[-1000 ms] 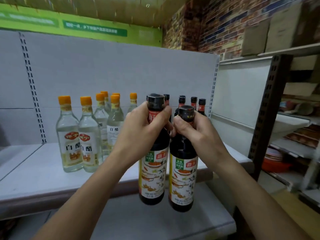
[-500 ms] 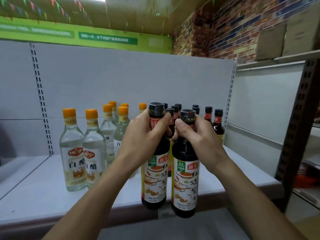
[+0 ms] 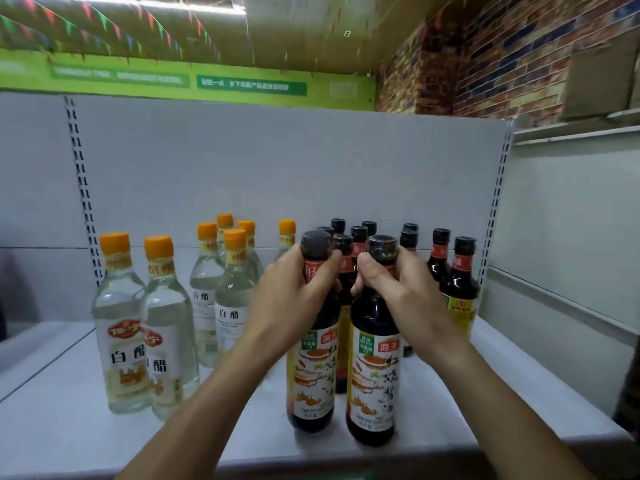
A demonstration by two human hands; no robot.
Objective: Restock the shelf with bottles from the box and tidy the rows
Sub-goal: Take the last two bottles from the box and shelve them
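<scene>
A grey shelf (image 3: 69, 427) backed by a pale panel (image 3: 277, 168) is seen across the view, its front edge cut off at the bottom. On its left half a group of clear bottles with orange caps (image 3: 119, 327) is stood in loose rows; on its right half a cluster of dark bottles with black caps (image 3: 462, 282) is stood, much of it hidden behind the hands. Near the front edge, two more dark bottles are held upright side by side, just ahead of that cluster. The left dark bottle (image 3: 313, 375) is gripped at the neck by the left hand (image 3: 294, 296), fingers and thumb curled closed around it. The right dark bottle (image 3: 375, 386) is gripped the same way by the right hand (image 3: 398, 296). Whether their bases are set down on the shelf cannot be told. The small print on the labels cannot be made out.
</scene>
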